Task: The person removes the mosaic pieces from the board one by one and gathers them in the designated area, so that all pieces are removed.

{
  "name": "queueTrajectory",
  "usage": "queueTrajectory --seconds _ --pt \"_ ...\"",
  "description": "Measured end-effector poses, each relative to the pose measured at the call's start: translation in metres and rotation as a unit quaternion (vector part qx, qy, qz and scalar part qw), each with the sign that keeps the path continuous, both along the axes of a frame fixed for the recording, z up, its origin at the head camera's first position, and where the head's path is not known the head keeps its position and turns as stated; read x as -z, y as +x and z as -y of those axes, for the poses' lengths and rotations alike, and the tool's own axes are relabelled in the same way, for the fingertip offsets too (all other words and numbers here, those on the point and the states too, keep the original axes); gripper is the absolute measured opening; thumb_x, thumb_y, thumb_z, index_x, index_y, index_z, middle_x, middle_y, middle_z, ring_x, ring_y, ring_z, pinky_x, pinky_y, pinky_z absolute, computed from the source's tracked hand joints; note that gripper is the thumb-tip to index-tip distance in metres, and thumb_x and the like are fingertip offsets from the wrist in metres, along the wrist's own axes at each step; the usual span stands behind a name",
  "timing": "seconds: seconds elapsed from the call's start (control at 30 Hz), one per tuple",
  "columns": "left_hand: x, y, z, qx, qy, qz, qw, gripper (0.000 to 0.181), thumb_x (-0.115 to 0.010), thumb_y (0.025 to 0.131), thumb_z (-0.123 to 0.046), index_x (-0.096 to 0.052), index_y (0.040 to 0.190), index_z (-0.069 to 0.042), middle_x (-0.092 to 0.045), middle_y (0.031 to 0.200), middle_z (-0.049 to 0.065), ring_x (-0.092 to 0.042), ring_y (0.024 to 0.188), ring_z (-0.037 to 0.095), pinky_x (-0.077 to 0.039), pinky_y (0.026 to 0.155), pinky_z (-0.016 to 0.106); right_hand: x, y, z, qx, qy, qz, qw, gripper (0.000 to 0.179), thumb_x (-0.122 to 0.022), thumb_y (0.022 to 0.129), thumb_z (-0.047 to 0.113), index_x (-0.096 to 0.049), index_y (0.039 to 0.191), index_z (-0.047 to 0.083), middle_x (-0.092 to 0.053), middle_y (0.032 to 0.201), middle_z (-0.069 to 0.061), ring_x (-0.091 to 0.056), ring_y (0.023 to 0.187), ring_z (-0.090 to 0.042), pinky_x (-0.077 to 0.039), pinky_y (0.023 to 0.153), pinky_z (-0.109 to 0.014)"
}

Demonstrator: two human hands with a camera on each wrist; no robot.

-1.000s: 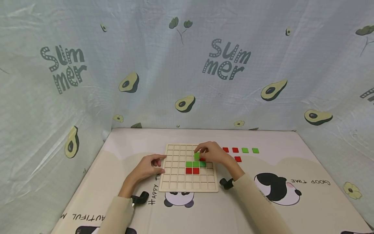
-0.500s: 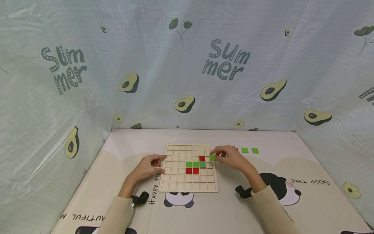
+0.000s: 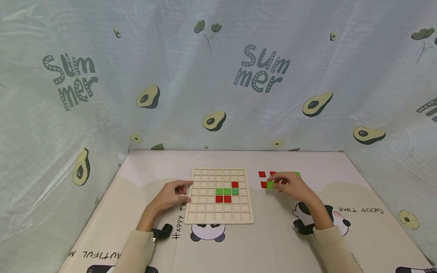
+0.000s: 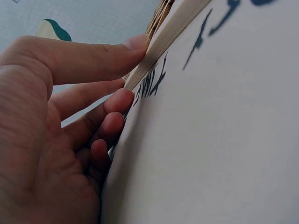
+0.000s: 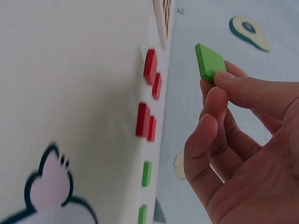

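Observation:
Between thumb and fingers, my right hand [image 3: 291,186] pinches a green square tile [image 5: 211,63], raised above the table at the right of the board. A wooden grid board [image 3: 201,208] lies flat near the middle. In its cells are three green tiles [image 3: 227,191] in a row, two red tiles [image 3: 223,199] below them and one red tile [image 3: 235,184] above the right end. My left hand [image 3: 170,195] touches the board's left edge with thumb and index fingertip spread apart. Its thumb [image 4: 135,43] rests against the wooden edge in the left wrist view.
Loose red tiles [image 5: 143,120] and green tiles [image 5: 146,173] lie in rows right of the board, partly hidden by my right hand in the head view. A printed cloth [image 3: 266,242] covers the table. A patterned curtain [image 3: 184,91] hangs behind.
My right hand has lifted the green tile away from the board and carried it right, to the loose tiles. The left hand stays at the board's edge.

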State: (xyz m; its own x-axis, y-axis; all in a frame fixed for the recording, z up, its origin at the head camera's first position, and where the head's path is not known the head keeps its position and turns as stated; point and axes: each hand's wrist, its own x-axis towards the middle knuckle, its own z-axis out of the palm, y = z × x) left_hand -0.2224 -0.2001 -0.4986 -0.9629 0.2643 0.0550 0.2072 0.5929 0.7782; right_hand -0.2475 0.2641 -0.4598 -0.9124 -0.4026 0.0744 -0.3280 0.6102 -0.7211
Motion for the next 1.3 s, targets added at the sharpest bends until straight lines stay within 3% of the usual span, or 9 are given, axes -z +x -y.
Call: queueTrajectory --seconds 0.27,0.53,0.9,1.3 --pt "0.0 0.001 -0.001 -0.001 0.001 -0.002 1.0 0.064 -0.086 0.075 -0.013 -0.066 0.135 -0.001 -0.059 0.087 0.005 -0.05 0.079 0.016 -0.039 0.071 0.025 0.002 -0.006 -0.028 0.028 -0.007 0.02 0.9994 0.023 -0.065 0.097 0.004 -0.075 0.117 0.004 -0.068 0.101 -0.013 -0.063 0.073 -0.023 -0.055 0.064 -0.029" --pt "-0.002 0.002 -0.001 -0.01 0.005 0.001 0.9999 0.064 -0.086 0.075 -0.013 -0.067 0.135 -0.003 -0.06 0.088 0.006 -0.05 0.08 0.017 -0.04 0.072 0.025 0.001 -0.008 -0.045 0.039 -0.007 0.009 0.9992 0.022 -0.063 0.098 0.003 -0.073 0.117 -0.001 -0.068 0.098 -0.015 -0.059 0.072 -0.018 -0.053 0.062 -0.029" --pt "-0.001 0.0 -0.001 -0.006 0.001 0.002 1.0 0.064 -0.086 0.075 -0.014 -0.067 0.135 -0.003 -0.06 0.088 0.005 -0.05 0.079 0.017 -0.04 0.071 0.025 0.017 -0.01 -0.053 0.091 0.043 0.032 0.9944 0.022 -0.063 0.096 0.001 -0.073 0.116 -0.002 -0.068 0.096 -0.014 -0.057 0.074 -0.019 -0.049 0.06 -0.028" --pt "0.0 0.0 -0.001 -0.009 -0.002 0.003 1.0 0.063 -0.086 0.076 -0.015 -0.067 0.135 -0.003 -0.059 0.088 0.005 -0.05 0.08 0.017 -0.04 0.072 0.025 0.021 -0.014 -0.052 0.087 0.049 0.053 0.9936 0.024 -0.067 0.093 0.004 -0.07 0.117 -0.002 -0.066 0.1 -0.015 -0.059 0.086 -0.023 -0.052 0.066 -0.033"
